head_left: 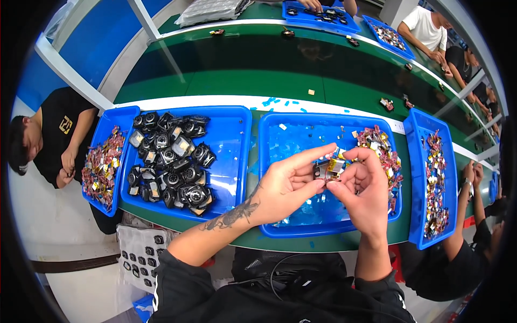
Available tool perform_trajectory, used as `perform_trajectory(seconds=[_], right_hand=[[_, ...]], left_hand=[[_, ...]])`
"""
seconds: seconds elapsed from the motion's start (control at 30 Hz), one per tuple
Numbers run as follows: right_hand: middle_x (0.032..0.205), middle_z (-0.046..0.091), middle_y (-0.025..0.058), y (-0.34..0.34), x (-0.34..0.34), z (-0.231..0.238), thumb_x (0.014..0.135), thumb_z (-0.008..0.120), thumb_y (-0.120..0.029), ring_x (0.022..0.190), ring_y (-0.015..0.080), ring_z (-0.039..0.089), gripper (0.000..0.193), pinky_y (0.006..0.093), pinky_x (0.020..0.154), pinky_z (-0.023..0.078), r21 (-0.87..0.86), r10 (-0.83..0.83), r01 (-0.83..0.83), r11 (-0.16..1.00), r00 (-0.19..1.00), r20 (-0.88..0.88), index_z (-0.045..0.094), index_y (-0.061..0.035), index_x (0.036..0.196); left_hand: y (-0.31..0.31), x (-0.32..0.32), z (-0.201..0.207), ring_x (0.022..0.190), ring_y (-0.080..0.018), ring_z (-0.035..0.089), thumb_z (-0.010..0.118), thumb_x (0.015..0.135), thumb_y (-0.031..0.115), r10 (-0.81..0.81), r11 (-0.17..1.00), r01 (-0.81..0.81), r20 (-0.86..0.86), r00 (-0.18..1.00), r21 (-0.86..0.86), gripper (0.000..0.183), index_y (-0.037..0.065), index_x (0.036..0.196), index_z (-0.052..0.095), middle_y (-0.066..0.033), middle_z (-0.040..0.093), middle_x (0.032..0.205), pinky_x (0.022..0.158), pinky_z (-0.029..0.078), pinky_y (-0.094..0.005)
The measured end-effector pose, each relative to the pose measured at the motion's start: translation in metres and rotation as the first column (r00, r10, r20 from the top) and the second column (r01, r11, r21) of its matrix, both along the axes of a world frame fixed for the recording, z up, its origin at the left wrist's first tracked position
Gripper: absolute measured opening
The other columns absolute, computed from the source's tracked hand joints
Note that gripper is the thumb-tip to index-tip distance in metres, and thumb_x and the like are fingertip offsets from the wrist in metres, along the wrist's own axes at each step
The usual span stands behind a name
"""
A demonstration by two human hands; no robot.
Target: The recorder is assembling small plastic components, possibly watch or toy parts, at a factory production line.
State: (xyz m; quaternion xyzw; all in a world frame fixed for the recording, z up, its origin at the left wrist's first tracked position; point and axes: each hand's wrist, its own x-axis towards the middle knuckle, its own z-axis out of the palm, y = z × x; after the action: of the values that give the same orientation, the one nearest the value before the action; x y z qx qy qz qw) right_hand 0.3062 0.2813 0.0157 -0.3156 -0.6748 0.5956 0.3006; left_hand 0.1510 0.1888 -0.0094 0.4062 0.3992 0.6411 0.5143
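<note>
My left hand (288,185) holds a small black electronic unit (322,170) between thumb and fingers, with a yellow-and-silver part showing at its right side. The fingers of my right hand (369,196) are bent in against the unit's right edge, the thumb tip close to my left thumb. Thin reddish wires seem to run there; what the right fingers pinch is too small to make out. Both hands are above a blue tray (280,230) with bluish film scraps inside. At that tray's right side lies a heap of small wired parts (377,141).
To the left, a blue tray (237,126) holds many black watch-like units (173,156). Narrower trays of wired parts stand at the far left (123,116) and right (414,161). Behind runs a green conveyor belt (242,75) with scattered parts. Co-workers sit at left, right and across.
</note>
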Motion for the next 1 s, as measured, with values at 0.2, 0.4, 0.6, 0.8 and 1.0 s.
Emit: perform_trajectory(seconds=[0.2, 0.4, 0.6, 0.8, 1.0], right_hand=[[0.069, 0.056, -0.0033, 0.004, 0.001, 0.003, 0.074, 0.075, 0.005, 0.055, -0.0011, 0.038, 0.048, 0.0157, 0.049, 0.028, 0.050, 0.014, -0.018, 0.999, 0.997, 0.080, 0.051, -0.0056, 0.114], [0.090, 0.059, 0.0017, 0.003, -0.005, -0.012, 0.076, 0.075, 0.004, 0.070, 0.0039, 0.050, 0.044, 0.0179, 0.059, 0.044, 0.149, -0.015, 0.008, 0.989, 0.999, 0.043, 0.053, -0.0044, 0.114], [0.105, 0.061, 0.0069, -0.001, -0.020, -0.014, 0.080, 0.068, 0.009, 0.098, 0.0133, 0.063, 0.038, 0.0244, 0.076, 0.056, 0.156, -0.022, 0.020, 0.988, 1.000, 0.010, 0.054, -0.0005, 0.115], [0.080, 0.067, 0.0077, 0.068, -0.057, 0.009, 0.079, 0.064, 0.008, 0.074, 0.0106, 0.064, 0.039, 0.0234, 0.066, 0.048, 0.231, 0.279, -0.285, 0.931, 0.959, 0.058, 0.050, 0.0002, 0.115], [0.088, 0.066, 0.0124, 0.205, -0.146, -0.021, 0.060, 0.088, -0.003, 0.070, 0.0160, 0.065, 0.061, 0.0289, 0.058, 0.052, 0.048, 0.056, -0.083, 0.995, 0.910, 0.411, 0.055, 0.0028, 0.111]], left_hand=[[0.001, -0.001, 0.006, 0.108, -0.0171, 0.063, 0.056, 0.091, -0.007, 0.007, 0.998, -0.009, -0.021, 1.000, -0.060, 0.056, 0.003, 0.144, 0.040, -0.0153, 0.061, 0.124, 0.090, 0.054, -0.0280], [-0.001, 0.000, 0.001, 0.102, -0.0167, 0.065, 0.057, 0.091, -0.005, 0.047, 0.989, -0.047, -0.003, 0.999, -0.139, 0.047, 0.005, 0.134, 0.040, -0.0146, 0.065, 0.116, 0.081, 0.057, -0.0273], [0.005, 0.009, -0.002, 0.103, -0.0170, 0.064, 0.053, 0.095, -0.003, 0.232, 0.955, -0.254, -0.146, 0.962, -0.154, 0.035, 0.008, 0.124, 0.037, -0.0155, 0.064, 0.119, 0.079, 0.057, -0.0288], [-0.019, -0.033, 0.014, 0.094, -0.0303, 0.067, 0.064, 0.089, 0.010, 0.423, 0.871, -0.374, -0.872, 0.246, 0.317, 0.037, 0.008, 0.124, 0.050, -0.0165, 0.068, 0.106, 0.077, 0.055, -0.0421], [-0.086, -0.125, 0.015, 0.093, -0.0349, 0.062, 0.073, 0.079, 0.020, -0.001, 0.625, -0.727, -0.931, -0.365, 0.285, 0.032, 0.007, 0.107, 0.062, -0.0154, 0.067, 0.099, 0.080, 0.052, -0.0458]])
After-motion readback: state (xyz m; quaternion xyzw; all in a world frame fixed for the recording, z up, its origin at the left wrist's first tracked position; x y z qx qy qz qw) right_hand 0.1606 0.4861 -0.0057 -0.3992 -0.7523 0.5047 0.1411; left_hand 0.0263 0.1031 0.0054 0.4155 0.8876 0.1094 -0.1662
